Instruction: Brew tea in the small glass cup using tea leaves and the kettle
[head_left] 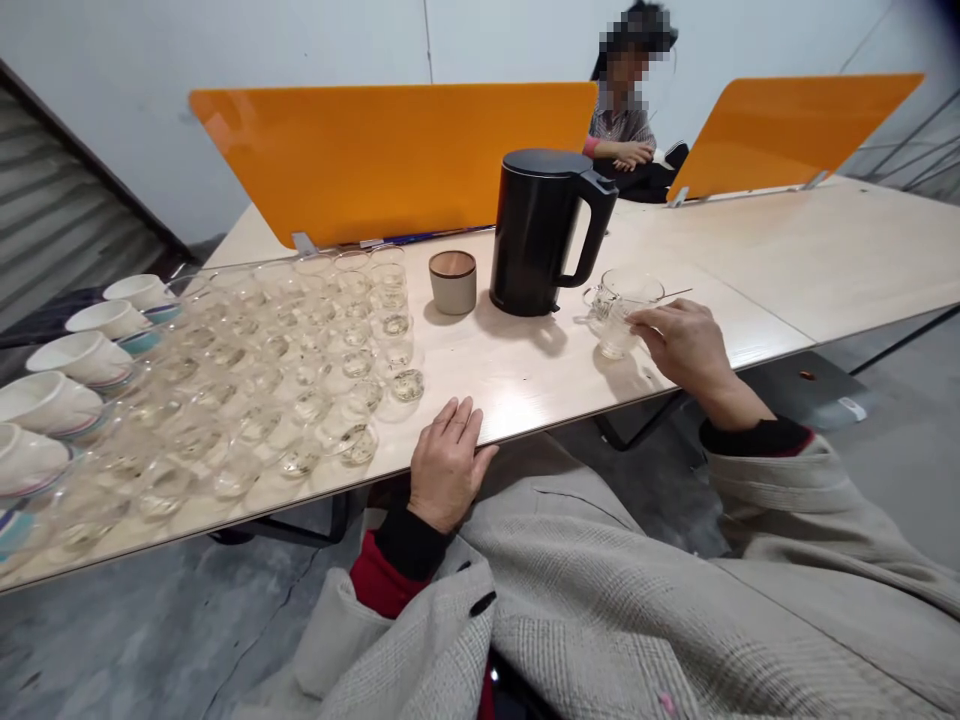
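My left hand point(450, 465) lies flat on the table's front edge, fingers stretched out, holding nothing. At the right, my right hand point(686, 345) has thumb and fingers closed at the rim of a small clear cup point(613, 342) close to the tabletop. Just behind that cup is a clear glass vessel point(637, 283) with a handle on its left. A thin dark stick-like piece point(679, 293) juts out past its right side; what it belongs to is hidden. Farther left stands a black electric kettle point(532, 235), its handle turned to the right.
Rows of small clear cups point(300, 405) with some liquid cover the table's left part. White cups point(79, 355) line the far left. A grey cup with a brown inside point(453, 285) stands left of the kettle. Orange partitions point(397, 160) edge the back; a person point(630, 130) sits beyond.
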